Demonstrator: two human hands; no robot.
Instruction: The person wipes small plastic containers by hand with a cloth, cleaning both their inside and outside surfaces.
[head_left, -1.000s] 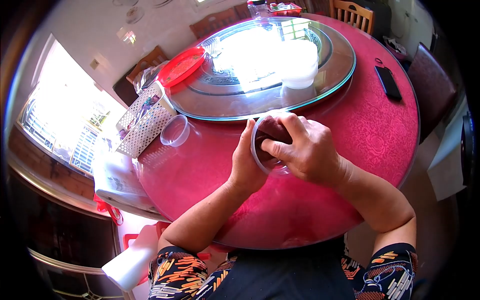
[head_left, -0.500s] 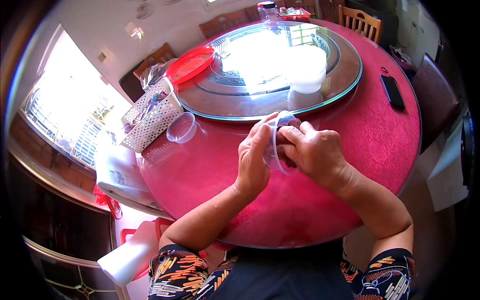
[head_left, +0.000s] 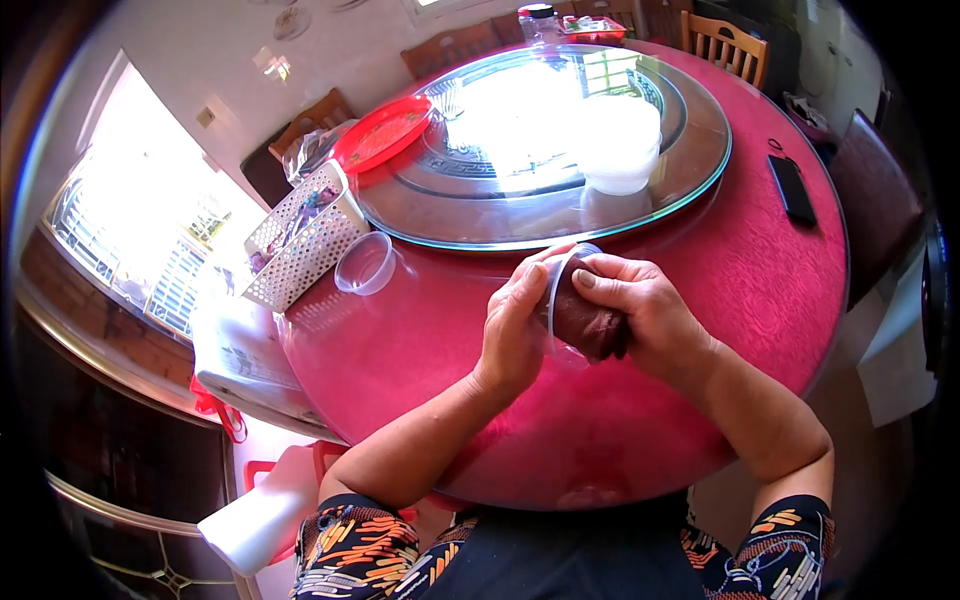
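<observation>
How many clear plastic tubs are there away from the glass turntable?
2. One is in the left hand; the other sits on the red table, beside the white basket. More could be hidden in the basket or nested together.

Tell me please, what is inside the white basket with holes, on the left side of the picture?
The white basket holds small purple and bluish items, too unclear to name. Anything deeper is covered by them and the basket's near wall.
</observation>
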